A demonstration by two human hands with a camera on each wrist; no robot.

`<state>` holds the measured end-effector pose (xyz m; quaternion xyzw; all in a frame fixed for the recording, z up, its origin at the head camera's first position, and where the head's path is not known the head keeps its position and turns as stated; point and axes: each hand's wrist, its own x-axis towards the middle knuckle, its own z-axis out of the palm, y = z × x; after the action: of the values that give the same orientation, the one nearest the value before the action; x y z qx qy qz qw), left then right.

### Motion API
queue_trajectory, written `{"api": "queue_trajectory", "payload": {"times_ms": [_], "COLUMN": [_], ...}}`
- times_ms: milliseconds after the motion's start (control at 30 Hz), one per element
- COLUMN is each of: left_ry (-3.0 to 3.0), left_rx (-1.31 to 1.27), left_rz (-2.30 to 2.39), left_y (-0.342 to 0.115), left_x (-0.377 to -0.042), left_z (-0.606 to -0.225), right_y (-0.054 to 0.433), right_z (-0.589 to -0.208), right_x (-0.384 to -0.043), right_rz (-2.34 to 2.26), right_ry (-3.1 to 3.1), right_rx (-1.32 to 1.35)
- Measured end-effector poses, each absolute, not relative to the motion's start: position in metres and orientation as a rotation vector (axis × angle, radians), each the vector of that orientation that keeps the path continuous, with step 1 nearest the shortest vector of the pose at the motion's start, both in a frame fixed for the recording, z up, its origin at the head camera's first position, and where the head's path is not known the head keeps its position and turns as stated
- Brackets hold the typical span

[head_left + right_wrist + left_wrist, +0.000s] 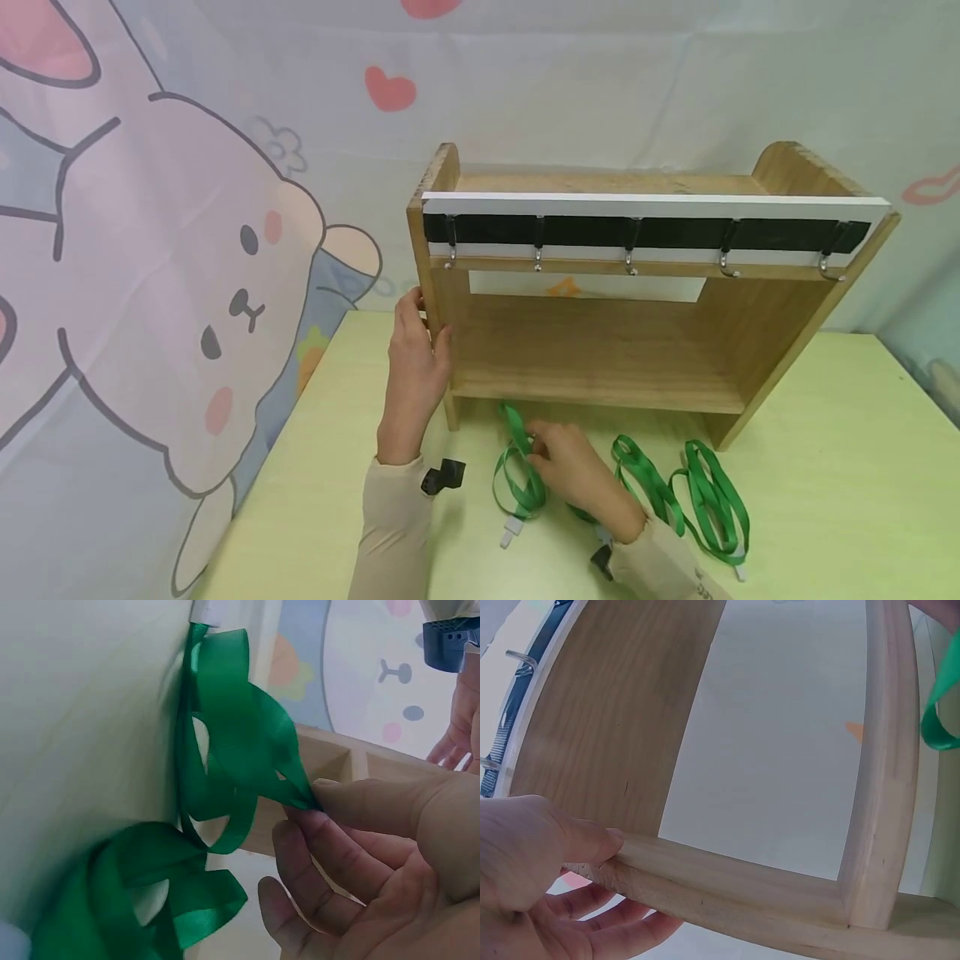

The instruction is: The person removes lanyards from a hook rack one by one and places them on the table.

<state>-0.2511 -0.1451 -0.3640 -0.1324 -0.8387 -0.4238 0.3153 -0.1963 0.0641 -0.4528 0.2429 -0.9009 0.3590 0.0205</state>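
Observation:
My left hand [416, 367] grips the left side panel of a small wooden shelf [600, 342]. In the left wrist view its thumb [592, 841] lies on the inner side of the panel and the other fingers reach round the outside. My right hand [573, 467] pinches a green lanyard [534, 493] between thumb and fingertips, in front of the shelf's left end. The right wrist view shows the pinched strap [281, 735] partly raised in loops. A white clip [512, 530] hangs at its near end. Another lanyard is mostly hidden beneath my right hand.
Two more folded green lanyards, one [648, 479] beside the other [716, 508], lie on the pale green table [840, 492] to the right. Across the shelf's upper front runs a white and black strip [585, 232] with several metal hooks. A cartoon-printed cloth [247, 208] hangs behind.

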Motion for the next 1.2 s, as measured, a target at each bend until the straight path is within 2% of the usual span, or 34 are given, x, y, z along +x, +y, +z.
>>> {"api": "queue_trajectory", "payload": {"times_ms": [700, 1200], "left_ry": [-2.209, -2.233], "left_rx": [-0.388, -0.363], "left_rz": [-1.099, -1.118], "left_y": [-0.141, -0.147], "left_x": [-0.25, -0.247], "left_z": [-0.363, -0.36], "right_y": [0.069, 0.074], "right_z": [-0.459, -0.443], "right_x": [-0.19, -0.191], "right_rz": [1.022, 1.045], "right_ry": [-2.952, -2.961], "right_rx": [0.584, 0.612]}}
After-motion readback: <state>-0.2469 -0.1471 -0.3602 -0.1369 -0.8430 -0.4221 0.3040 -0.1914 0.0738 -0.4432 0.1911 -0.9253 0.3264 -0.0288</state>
